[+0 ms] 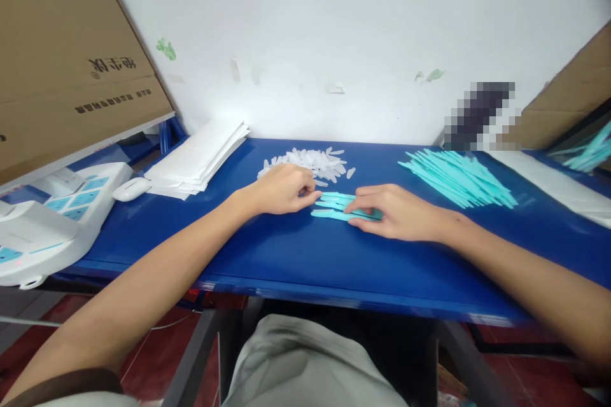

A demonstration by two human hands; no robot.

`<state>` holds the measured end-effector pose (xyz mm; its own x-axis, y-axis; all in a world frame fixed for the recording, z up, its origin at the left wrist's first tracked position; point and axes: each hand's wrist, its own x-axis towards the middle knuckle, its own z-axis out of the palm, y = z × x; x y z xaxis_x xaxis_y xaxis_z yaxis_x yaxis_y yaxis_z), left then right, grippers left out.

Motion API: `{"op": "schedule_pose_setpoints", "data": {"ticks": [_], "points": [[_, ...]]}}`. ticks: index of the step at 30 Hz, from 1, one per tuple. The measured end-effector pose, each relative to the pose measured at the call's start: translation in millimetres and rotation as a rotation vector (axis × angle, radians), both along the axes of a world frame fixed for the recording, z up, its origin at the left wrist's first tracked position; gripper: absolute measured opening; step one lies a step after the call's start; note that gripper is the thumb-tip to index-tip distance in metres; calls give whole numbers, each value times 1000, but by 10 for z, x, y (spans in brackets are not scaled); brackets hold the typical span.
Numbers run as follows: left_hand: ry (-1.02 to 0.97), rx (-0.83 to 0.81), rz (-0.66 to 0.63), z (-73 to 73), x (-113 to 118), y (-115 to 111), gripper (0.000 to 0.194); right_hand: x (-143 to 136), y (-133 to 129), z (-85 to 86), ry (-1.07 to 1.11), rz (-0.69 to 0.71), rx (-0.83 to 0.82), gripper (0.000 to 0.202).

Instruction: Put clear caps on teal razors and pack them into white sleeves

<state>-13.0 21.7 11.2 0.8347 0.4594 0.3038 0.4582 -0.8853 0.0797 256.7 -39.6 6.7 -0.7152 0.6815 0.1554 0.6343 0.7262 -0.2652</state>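
Several slim turquoise eyebrow razors [329, 213] lie side by side in a small row on the blue table. My right hand [394, 211] is closed over their right ends, with thumb and fingers gripping them. At the left end of the farthest razor, my left hand [286, 189] has its fingers curled and thumb and forefinger pinched together; whatever may be between them is too small to make out. Just behind my left hand is a heap of small translucent white blade caps [329, 164]. A larger pile of turquoise razors [461, 178] lies beyond my right hand.
On the left of the blue table [286, 254] are a stack of white paper sheets or sleeves [198, 156], a white earbud case [131, 189] and a white power strip [95, 203]. A cardboard box [71, 44] leans in at left. A white wall [310, 44] borders the back.
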Motion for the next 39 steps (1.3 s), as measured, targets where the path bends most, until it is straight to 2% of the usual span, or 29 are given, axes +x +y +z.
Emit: {"op": "schedule_pose_setpoints", "data": {"ticks": [4, 6, 8, 10, 12, 15, 18, 24, 28, 30, 32, 35, 39], "points": [[20, 4, 11, 73, 10, -61, 27, -17, -16, -12, -4, 9, -15, 23], [22, 26, 50, 101, 29, -212, 24, -22, -22, -5, -14, 16, 2, 25], [8, 89, 137, 80, 56, -470, 26, -27, -25, 8, -39, 12, 18, 29], [-23, 150, 206, -3, 80, -797, 31, -30, -26, 19, -63, 2, 26, 30], [-84, 116, 213, -129, 87, -1108, 34, -31, -25, 22, -70, 4, 22, 27], [-115, 55, 226, -304, 69, -1394, 37, -34, -28, 17, -61, 18, 12, 24], [-72, 64, 219, -374, 50, -1445, 41, -50, -45, 23, -71, 12, 12, 25], [38, 109, 120, -387, 48, -1404, 56, -103, -68, 14, -52, 45, 9, 26], [65, 202, 179, -475, 132, -1494, 72, -91, -51, -56, 173, -61, 98, 26], [73, 243, 199, -534, 202, -1562, 69, -63, -53, -59, 319, -124, 208, 27], [74, 279, 202, -590, 268, -1621, 67, -30, -63, -28, 401, -113, 293, 29], [51, 293, 219, -631, 316, -1657, 71, -2, -74, 47, 275, -43, 296, 28], [42, 167, 245, -558, 286, -1627, 82, -22, -70, 88, -1, 36, 155, 25]]}}
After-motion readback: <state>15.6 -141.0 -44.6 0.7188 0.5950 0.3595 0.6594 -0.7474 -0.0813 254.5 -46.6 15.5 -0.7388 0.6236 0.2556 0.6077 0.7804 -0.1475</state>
